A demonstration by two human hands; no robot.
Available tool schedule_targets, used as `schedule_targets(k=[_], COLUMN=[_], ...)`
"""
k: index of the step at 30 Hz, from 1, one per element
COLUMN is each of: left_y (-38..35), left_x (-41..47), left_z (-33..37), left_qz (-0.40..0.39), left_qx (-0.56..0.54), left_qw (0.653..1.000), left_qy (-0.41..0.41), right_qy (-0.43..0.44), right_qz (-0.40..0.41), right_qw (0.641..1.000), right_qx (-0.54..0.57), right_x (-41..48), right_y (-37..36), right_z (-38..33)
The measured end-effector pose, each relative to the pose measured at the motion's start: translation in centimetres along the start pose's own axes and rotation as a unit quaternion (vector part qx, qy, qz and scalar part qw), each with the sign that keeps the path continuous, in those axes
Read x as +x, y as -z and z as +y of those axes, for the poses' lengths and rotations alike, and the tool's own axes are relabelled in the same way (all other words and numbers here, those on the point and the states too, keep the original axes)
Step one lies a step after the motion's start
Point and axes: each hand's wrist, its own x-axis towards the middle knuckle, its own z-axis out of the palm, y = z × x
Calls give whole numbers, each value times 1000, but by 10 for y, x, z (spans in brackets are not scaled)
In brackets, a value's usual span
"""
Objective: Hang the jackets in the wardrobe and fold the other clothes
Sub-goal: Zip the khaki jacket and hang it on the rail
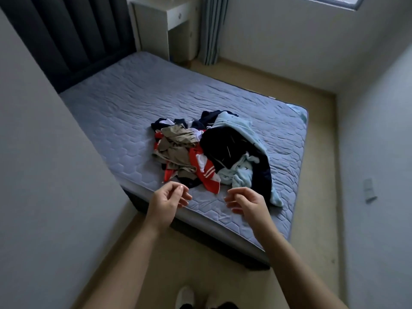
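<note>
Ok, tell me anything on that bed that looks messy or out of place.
The clothes lie in one crumpled heap near the foot of the mattress, none folded. A light blue garment trails out of the heap toward the near edge. The left hand and right hand hover empty before it.

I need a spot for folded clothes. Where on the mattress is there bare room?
The mattress is bare from the clothes pile back to the headboard, and in a strip between pile and left wall. Crowded: the near end, where the pile lies.
</note>
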Motion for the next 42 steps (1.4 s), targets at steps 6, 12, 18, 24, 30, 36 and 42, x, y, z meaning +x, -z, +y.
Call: schedule_targets(k=[6,12,18,24,30,36,42], left_y=[-21,-38,-37,-16,1,-12,-6], left_x=[96,215,343,449,579,655,600], left_z=[-40,-86,-158,-282,-343,-384,-368], left_qz=[-47,-61,-58,-229,-142,-156,-180], left_qx=[38,74,178,478,572,668,471], left_qw=[996,983,967,838,808,727,864], left_qy=[70,155,172,128,-7,-26,18], right_qy=[-133,-229,-238,-238,-129,-98,-105], right_qz=[12,-23,-49,-56,46,-66,7], right_qw=[989,973,961,931,948,901,937], right_qx=[59,17,-129,-271,-287,-417,-332], right_x=[108,252,375,482,579,622,603], right_y=[-1,-23,-58,-109,-170,-188,-167], right_z=[25,53,115,218,271,313,298])
